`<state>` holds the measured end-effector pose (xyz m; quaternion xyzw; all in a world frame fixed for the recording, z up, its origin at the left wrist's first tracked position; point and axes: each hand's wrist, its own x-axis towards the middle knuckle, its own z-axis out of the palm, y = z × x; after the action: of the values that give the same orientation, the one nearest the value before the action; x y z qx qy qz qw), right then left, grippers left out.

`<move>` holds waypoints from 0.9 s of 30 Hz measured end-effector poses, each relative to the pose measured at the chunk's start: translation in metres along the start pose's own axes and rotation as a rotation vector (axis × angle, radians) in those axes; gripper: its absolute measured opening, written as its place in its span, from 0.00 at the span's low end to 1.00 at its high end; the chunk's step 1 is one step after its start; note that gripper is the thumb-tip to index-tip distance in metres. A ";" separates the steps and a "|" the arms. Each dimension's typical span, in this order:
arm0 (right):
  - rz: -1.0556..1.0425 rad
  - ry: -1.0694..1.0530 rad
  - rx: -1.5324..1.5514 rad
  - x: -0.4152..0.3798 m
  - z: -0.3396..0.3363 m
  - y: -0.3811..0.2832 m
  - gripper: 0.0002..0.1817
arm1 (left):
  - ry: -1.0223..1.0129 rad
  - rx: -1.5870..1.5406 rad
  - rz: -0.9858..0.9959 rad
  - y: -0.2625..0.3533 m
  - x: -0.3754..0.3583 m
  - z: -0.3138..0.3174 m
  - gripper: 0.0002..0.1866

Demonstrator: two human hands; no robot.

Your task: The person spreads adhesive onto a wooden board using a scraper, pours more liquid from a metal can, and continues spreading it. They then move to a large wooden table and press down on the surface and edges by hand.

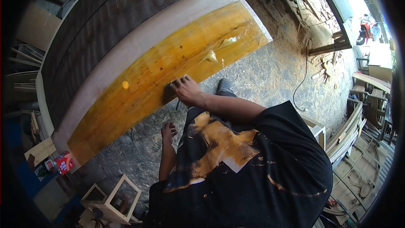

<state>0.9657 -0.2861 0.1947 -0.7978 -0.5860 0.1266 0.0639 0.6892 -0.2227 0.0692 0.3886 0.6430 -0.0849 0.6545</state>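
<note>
A long yellow-orange panel (143, 65) with dark specks lies along the near edge of a large work surface. Its right half has glossy, pale patches (211, 56). My right hand (187, 90) rests at the panel's near edge, fingers curled down. Something dark shows beneath the fingers, too hidden to name; part of it may be shadow. My left hand (169, 130) hangs low in front of my body, away from the panel, with its fingers curled in and nothing visible in them.
Dark brown sheets (122, 6) cover the far side of the work surface. A red box (64, 163) is at its left corner. A wooden frame (112, 200) stands at lower left. Scrap wood (327, 67) and a cable (304, 80) lie on the floor to the right.
</note>
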 end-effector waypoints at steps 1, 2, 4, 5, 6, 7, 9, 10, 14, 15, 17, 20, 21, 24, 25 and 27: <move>0.003 0.002 -0.004 0.005 -0.010 -0.005 0.22 | -0.020 -0.022 0.022 -0.004 0.004 -0.004 0.17; -0.076 -0.007 0.101 0.009 -0.022 -0.007 0.20 | -0.041 -0.043 0.045 -0.007 0.008 -0.008 0.17; -0.145 0.198 0.330 0.015 -0.040 0.002 0.14 | -0.021 -0.042 0.045 0.004 0.008 -0.010 0.17; -0.148 0.201 0.319 0.017 -0.051 0.017 0.14 | 0.006 -0.046 0.036 0.009 0.007 -0.010 0.17; -0.080 0.232 0.331 0.014 -0.070 0.034 0.14 | 0.024 -0.052 0.045 0.014 0.005 -0.010 0.16; -0.016 0.261 0.343 0.011 -0.083 0.053 0.14 | 0.023 -0.062 0.048 0.015 0.008 -0.011 0.16; 0.115 0.277 0.400 0.000 -0.091 0.094 0.14 | 0.010 -0.136 0.103 0.014 0.016 -0.015 0.16; 0.151 0.336 0.393 -0.013 -0.104 0.108 0.14 | -0.017 -0.164 0.120 0.013 0.018 -0.017 0.16; 0.311 0.408 0.243 -0.055 -0.142 0.191 0.19 | 0.095 -0.249 0.129 0.009 -0.005 0.003 0.17; 0.422 0.396 0.203 -0.064 -0.151 0.212 0.21 | 0.104 -0.259 0.133 0.001 -0.006 0.009 0.17; 0.411 0.418 0.040 -0.069 -0.149 0.279 0.25 | 0.089 -0.271 0.083 -0.025 -0.001 0.022 0.17; 0.484 0.215 -0.098 -0.067 -0.151 0.346 0.28 | 0.059 -0.192 0.029 -0.050 -0.026 0.050 0.16; 0.474 0.205 -0.094 -0.069 -0.148 0.354 0.28 | 0.068 -0.199 0.020 -0.055 -0.033 0.060 0.16; 0.452 0.053 -0.109 -0.090 -0.134 0.344 0.24 | 0.071 -0.224 0.013 -0.080 -0.047 0.068 0.17; 0.365 0.111 -0.103 -0.110 -0.118 0.335 0.24 | 0.078 -0.215 -0.005 -0.086 -0.053 0.069 0.17; 0.262 0.165 -0.172 -0.147 -0.098 0.313 0.24 | 0.135 -0.252 0.018 -0.096 -0.060 0.082 0.18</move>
<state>1.2391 -0.5164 0.2289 -0.8776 -0.4783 0.0175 0.0261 0.6848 -0.3619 0.0748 0.3139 0.6877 0.0286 0.6541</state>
